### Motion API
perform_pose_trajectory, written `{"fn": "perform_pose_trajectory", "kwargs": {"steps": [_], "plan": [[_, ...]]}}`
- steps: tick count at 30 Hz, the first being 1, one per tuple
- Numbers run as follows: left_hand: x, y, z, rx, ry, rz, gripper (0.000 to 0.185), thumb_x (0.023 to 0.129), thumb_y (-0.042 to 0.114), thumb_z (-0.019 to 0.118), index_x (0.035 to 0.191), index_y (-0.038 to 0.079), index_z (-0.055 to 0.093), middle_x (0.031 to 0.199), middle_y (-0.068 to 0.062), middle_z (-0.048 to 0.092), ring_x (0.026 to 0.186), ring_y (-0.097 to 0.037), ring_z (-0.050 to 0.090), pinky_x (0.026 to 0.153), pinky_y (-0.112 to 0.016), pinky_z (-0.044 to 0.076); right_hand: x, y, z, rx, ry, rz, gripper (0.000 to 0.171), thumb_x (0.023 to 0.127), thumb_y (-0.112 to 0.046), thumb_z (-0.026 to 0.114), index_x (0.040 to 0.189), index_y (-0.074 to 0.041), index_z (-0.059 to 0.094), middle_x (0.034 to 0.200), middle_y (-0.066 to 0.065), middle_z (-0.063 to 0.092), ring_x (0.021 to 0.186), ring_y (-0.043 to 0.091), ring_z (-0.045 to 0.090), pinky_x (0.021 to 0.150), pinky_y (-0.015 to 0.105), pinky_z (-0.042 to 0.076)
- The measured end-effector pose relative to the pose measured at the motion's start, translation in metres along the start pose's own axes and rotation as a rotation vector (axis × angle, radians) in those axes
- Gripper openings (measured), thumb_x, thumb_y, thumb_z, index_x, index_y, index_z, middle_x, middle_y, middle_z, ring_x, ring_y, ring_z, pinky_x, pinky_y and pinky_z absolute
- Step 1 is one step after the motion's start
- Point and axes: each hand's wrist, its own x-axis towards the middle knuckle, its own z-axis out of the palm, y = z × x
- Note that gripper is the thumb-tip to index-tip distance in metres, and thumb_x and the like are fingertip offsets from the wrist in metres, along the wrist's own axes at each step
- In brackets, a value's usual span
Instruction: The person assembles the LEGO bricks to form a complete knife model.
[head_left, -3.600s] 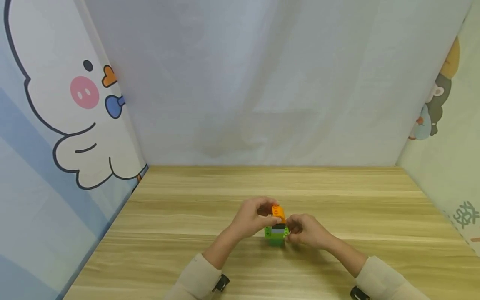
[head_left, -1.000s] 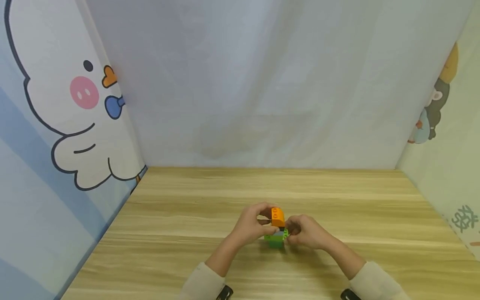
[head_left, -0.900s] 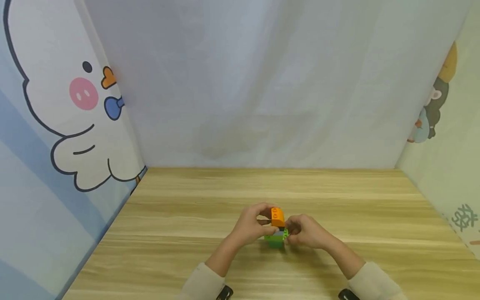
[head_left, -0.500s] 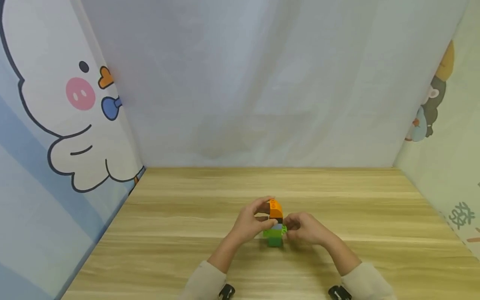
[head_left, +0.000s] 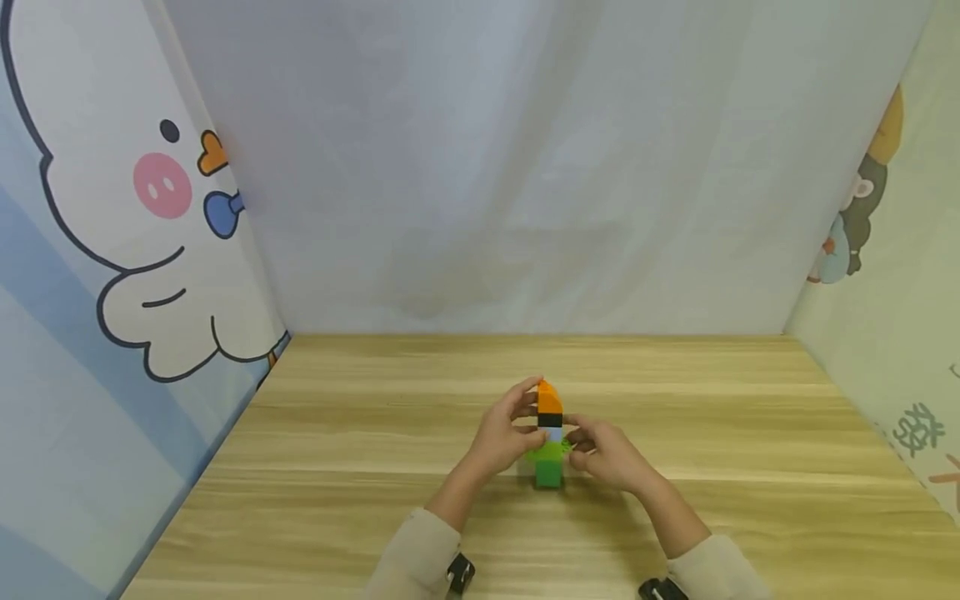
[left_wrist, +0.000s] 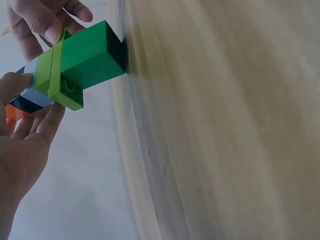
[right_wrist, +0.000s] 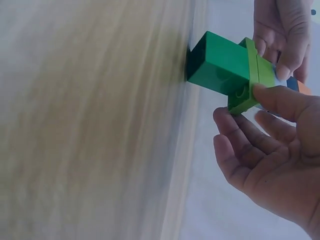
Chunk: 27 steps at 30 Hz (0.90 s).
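Note:
A tower of toy building bricks stands mid-table. From the bottom it has a dark green brick [head_left: 548, 475], a wider light green brick [head_left: 550, 452], a pale blue brick [head_left: 556, 434], a black brick [head_left: 551, 420] and a rounded orange brick [head_left: 550, 400]. My left hand [head_left: 498, 433] holds the tower from the left, its thumb on the pale blue brick and one fingertip up at the orange top. On the other side, my right hand [head_left: 611, 457] pinches the overhanging end of the light green brick, with its thumb laid on it in the right wrist view.
The wooden table [head_left: 360, 433] runs back to a pale hanging cloth [head_left: 480, 167]. Side panels printed with cartoon figures [head_left: 161, 187] flank it. Dark wrist devices [head_left: 460, 573] sit by the light sleeves [head_left: 416, 550].
The tower, earlier tipped towards me with its top studs showing, now stands more upright, the orange brick farther back. My left hand moved up with it, and my right index finger has straightened.

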Motion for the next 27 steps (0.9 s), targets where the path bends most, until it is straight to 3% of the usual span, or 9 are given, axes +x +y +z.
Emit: {"fn": "perform_pose_trajectory", "kwargs": {"steps": [5,11,13,20,27], "plan": [[-0.002,0.016,-0.003,0.027,-0.028,-0.015,0.076,0.07,-0.015,0.058,0.134,0.013,0.029,0.121,-0.014,0.044,0.1,-0.026,0.048,0.074,-0.029,0.046,0.001,0.001,0.002,0.043,0.015,0.007,0.066,0.079,0.003,0.053,0.136,-0.012,0.022,0.103,0.018,0.054,0.088,0.027,0.055,0.066,0.032,0.047],[-0.001,0.018,-0.006,0.045,-0.051,-0.06,0.079,0.073,-0.016,0.056,0.137,0.014,0.021,0.123,-0.017,0.04,0.101,-0.028,0.047,0.073,-0.025,0.046,0.003,0.001,0.004,0.048,0.033,-0.011,0.072,0.082,0.001,0.053,0.137,-0.026,0.015,0.105,0.019,0.052,0.087,0.029,0.055,0.067,0.036,0.047],[0.0,0.015,-0.006,0.043,-0.046,-0.057,0.078,0.073,-0.016,0.056,0.136,0.014,0.022,0.12,-0.017,0.041,0.1,-0.029,0.047,0.073,-0.024,0.046,0.003,-0.003,0.004,0.04,0.04,-0.022,0.072,0.082,0.003,0.052,0.138,-0.024,0.016,0.106,0.021,0.051,0.088,0.03,0.054,0.067,0.036,0.047],[0.013,-0.019,-0.008,0.06,-0.011,-0.037,0.078,0.071,-0.011,0.062,0.135,0.016,0.026,0.109,-0.011,0.045,0.094,-0.023,0.051,0.068,-0.023,0.047,0.009,0.003,0.002,-0.01,0.061,-0.028,0.071,0.081,0.002,0.054,0.138,-0.02,0.019,0.103,0.019,0.055,0.086,0.027,0.056,0.067,0.035,0.047],[0.016,-0.024,-0.009,0.088,0.022,-0.088,0.075,0.072,-0.005,0.064,0.133,0.023,0.031,0.107,-0.006,0.051,0.092,-0.019,0.053,0.068,-0.024,0.047,0.015,0.008,0.001,-0.008,0.052,-0.031,0.068,0.08,0.003,0.054,0.137,-0.015,0.022,0.098,0.019,0.057,0.083,0.027,0.058,0.067,0.035,0.048]]}}
